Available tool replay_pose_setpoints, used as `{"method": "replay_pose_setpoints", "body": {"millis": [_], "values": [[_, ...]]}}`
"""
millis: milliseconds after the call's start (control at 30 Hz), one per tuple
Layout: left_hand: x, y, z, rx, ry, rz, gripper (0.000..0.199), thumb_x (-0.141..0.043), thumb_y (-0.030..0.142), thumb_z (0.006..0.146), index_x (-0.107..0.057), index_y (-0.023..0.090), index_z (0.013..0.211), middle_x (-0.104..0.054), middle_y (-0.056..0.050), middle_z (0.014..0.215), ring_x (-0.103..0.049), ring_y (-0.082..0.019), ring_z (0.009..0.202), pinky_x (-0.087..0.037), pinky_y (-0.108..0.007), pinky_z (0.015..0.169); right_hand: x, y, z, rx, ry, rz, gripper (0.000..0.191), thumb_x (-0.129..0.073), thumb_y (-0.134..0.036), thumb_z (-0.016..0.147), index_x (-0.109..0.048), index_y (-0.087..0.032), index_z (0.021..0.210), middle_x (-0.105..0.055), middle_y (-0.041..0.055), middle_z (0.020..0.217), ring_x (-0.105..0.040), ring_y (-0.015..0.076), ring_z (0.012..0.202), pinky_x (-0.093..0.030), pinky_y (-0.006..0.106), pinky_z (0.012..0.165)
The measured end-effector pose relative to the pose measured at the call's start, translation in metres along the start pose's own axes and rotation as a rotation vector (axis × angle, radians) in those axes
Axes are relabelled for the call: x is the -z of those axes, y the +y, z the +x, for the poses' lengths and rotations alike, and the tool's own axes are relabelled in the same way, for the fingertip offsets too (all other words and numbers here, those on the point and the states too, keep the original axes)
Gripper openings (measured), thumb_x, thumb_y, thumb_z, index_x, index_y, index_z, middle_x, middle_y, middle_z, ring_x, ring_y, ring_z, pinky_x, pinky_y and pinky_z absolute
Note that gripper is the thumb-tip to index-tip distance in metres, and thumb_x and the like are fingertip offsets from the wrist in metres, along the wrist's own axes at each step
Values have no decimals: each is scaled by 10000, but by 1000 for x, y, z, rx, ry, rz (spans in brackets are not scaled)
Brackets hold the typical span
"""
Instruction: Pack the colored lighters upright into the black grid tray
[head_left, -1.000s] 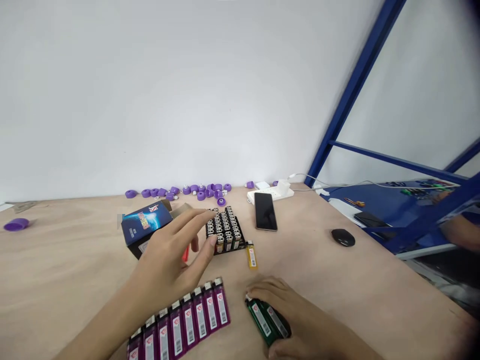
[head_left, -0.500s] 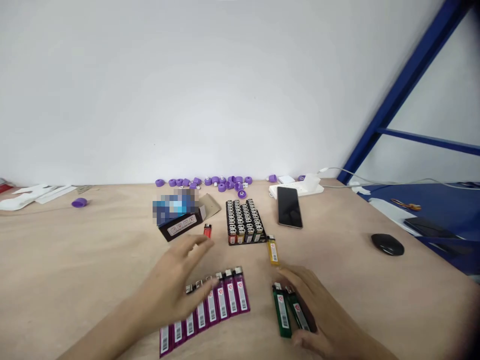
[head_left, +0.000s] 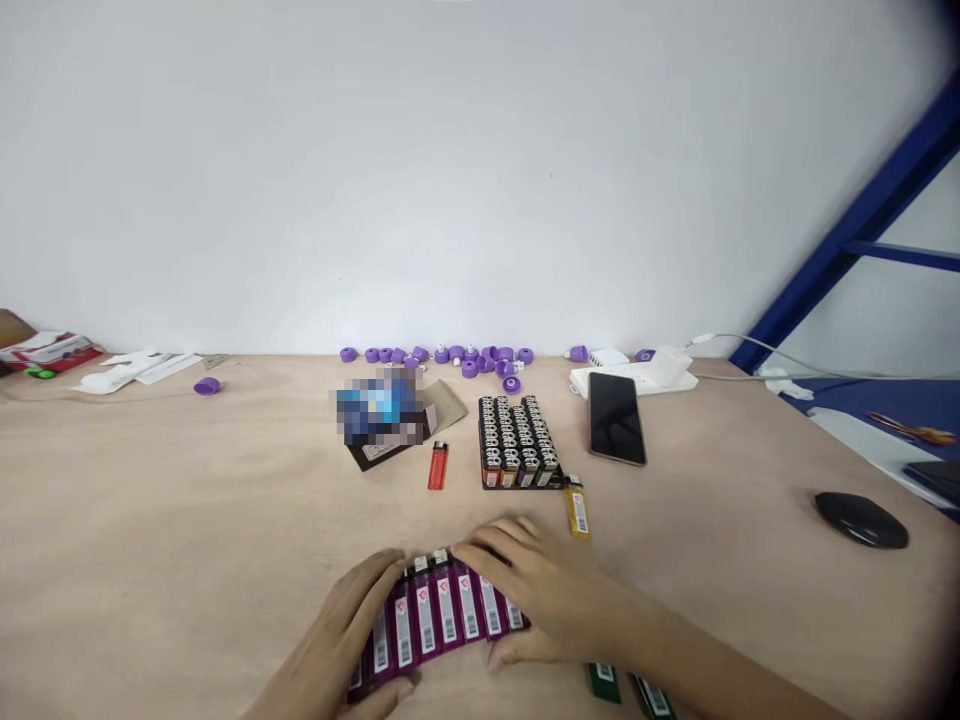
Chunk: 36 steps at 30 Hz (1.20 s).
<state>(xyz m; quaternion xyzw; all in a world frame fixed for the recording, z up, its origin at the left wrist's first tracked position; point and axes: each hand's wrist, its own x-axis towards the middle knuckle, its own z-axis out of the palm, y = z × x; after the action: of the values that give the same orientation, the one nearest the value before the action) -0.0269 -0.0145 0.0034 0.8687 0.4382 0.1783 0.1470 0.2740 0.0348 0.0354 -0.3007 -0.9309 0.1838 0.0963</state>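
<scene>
Several purple lighters (head_left: 448, 612) lie side by side in a slightly curved row near the front of the table. My left hand (head_left: 349, 630) rests around the row's left end, fingers at the lighter tops and thumb below. Over the right end lies my right hand (head_left: 536, 590), its fingers across the tops and its thumb at the bottom edge. Two green lighters (head_left: 604, 682) are partly hidden under my right forearm. A yellow lighter (head_left: 577, 510) lies beside a black tray of upright lighters (head_left: 519, 440). A red lighter (head_left: 438, 467) lies left of the tray.
A dark box (head_left: 386, 440) stands behind the red lighter. Purple caps (head_left: 469, 368) are scattered along the wall. On the right are a phone (head_left: 615, 418), a white power strip (head_left: 675, 382) and a black mouse (head_left: 861, 519). White papers (head_left: 139, 370) lie at the far left.
Both hands have moved onto the purple row, my right hand coming left from the green lighters. The red lighter is now fully visible. The view has shifted left.
</scene>
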Motion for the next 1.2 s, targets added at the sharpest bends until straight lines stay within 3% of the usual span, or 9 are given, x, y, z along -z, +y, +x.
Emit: {"method": "replay_pose_setpoints", "body": {"millis": [267,467,600,800,933,1200], "values": [[-22,-18,1,49,23,-164,816,-669,283,835,-231,323,1522,-390,-110,1545,-408,-355,1383,-425,-512,1095,-7,-1,8,-27,51,30,822,-587,-683,823,-335,-252,1476,-540,106,1335,-456,311,1204,-334,480,1053],[-15,-15,3,20,15,-128,799,-660,274,844,-230,320,1516,-416,-124,1524,-433,-357,1366,-438,-519,1081,-12,0,12,-13,47,-54,875,-658,-659,786,-343,-212,1470,-566,129,1303,-466,318,1180,-368,472,1031],[-7,-9,5,-18,-32,-47,785,-657,356,874,-216,313,1521,-429,-138,1510,-457,-348,1350,-475,-484,1056,-12,3,8,-34,78,-120,886,-710,-594,781,-334,-193,1475,-573,147,1284,-461,326,1180,-402,446,1005],[-3,2,4,-26,151,10,722,-480,604,918,-279,252,1515,-350,-165,1546,-356,-379,1401,-426,-545,1079,1,-1,-3,-94,30,-51,845,-698,-557,809,-320,-225,1487,-525,133,1348,-436,329,1222,-370,497,1022],[-1,13,8,-42,244,36,604,-457,516,955,-345,238,1480,-409,-149,1493,-393,-340,1376,-453,-490,1067,8,-5,-8,-100,7,-17,781,-692,-486,826,-337,-251,1480,-528,106,1327,-444,309,1205,-331,493,1042],[1,31,30,-214,340,11,450,-527,134,907,-454,158,1351,-536,-162,1303,-479,-277,1259,-489,-395,1020,6,-4,-3,-57,54,-31,774,-679,-573,818,-376,-226,1441,-568,111,1300,-465,306,1183,-311,474,1018]]}}
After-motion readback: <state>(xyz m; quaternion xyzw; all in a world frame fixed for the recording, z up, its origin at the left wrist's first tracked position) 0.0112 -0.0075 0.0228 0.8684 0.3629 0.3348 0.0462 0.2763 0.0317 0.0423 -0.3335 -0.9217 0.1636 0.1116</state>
